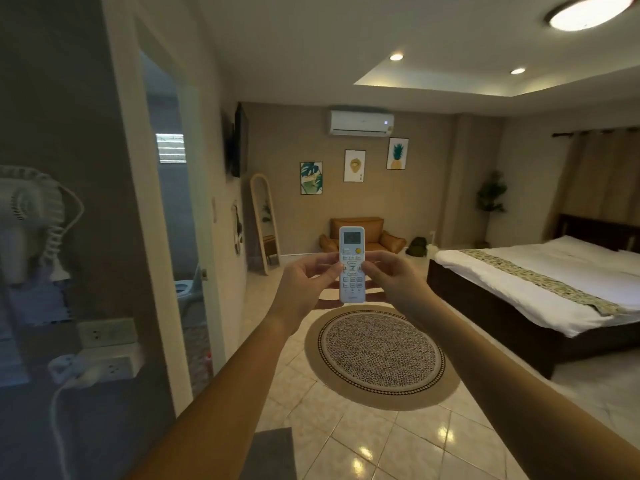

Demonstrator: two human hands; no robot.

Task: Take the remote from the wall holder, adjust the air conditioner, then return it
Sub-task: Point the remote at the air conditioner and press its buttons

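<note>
A white remote (352, 242) with a small screen and a yellow button stands upright in front of me, held at arm's length. My left hand (308, 284) grips its left side and my right hand (391, 278) grips its right side, thumbs on the keypad. The white air conditioner (362, 123) hangs high on the far wall, straight beyond the remote, with a small light lit on its right end. No wall holder is visible in this view.
A bed (540, 289) with white sheets fills the right. A round woven rug (381, 355) lies on the tiled floor below my hands. A brown armchair (391, 240) stands at the far wall. A doorway (173, 237), a wall fan (31, 216) and sockets (110, 348) are at left.
</note>
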